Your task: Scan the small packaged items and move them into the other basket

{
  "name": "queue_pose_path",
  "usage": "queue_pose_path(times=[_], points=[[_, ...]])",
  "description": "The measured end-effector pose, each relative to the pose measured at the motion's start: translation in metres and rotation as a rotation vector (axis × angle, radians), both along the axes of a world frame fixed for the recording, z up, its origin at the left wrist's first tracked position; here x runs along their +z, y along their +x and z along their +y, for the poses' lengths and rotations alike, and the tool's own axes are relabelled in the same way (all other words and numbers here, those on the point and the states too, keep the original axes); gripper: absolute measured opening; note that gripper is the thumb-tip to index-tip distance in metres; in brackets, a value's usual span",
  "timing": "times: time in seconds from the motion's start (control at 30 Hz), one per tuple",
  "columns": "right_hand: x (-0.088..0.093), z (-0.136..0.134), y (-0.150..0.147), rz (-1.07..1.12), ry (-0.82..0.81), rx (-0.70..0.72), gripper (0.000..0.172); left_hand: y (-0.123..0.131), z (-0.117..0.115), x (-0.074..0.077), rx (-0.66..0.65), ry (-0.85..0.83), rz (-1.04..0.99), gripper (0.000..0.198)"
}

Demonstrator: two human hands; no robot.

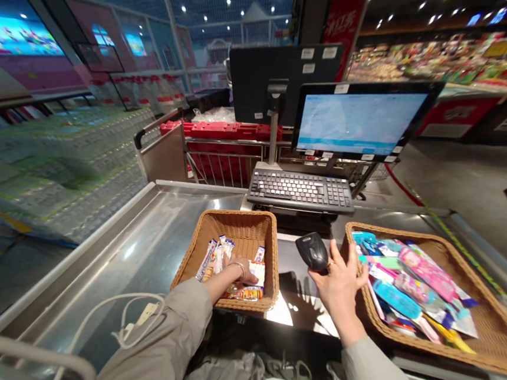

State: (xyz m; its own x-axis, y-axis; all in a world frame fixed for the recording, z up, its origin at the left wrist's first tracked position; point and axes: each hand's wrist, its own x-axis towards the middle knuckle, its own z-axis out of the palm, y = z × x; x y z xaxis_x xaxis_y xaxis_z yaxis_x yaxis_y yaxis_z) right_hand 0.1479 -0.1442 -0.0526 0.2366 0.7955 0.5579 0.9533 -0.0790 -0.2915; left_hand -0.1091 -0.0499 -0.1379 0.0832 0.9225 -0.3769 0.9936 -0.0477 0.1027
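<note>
My left hand (238,268) reaches down into the left wicker basket (178,273), among small wrapped snack sticks (217,255). Its fingertips are partly hidden by the wrappers, and I cannot make out what lies in them. My right hand (340,289) is raised over the counter between the two baskets. Its thumb and a ringed finger are at a black barcode scanner (313,251), apparently holding it, while the other fingers spread upward. Close on the right, a second wicker basket (492,334) contains colourful packaged items (404,289), some pink and blue.
A black keyboard (300,189) stands behind the baskets, below a lit screen (358,121). Shopping carts (228,157) are beyond the metal counter (145,223). A white cable (125,302) lies at left, near a curved rail (68,354). Stacked bottle packs (65,165) stand farther left.
</note>
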Motion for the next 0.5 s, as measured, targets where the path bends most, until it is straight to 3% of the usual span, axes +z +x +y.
queue_pose_path(times=[0.23, 0.33, 0.5], points=[[0.003, -0.004, 0.004, -0.005, 0.023, -0.007, 0.025, 0.023, 0.000, -0.008, 0.128, -0.151, 0.155, 0.103], [0.003, -0.005, 0.007, 0.006, 0.036, -0.015, 0.028, 0.024, -0.004, -0.018, 0.160, -0.157, 0.177, 0.109], [0.003, -0.005, 0.009, 0.017, 0.034, -0.030, 0.029, 0.020, -0.005, -0.027, 0.099, -0.092, 0.217, 0.110]])
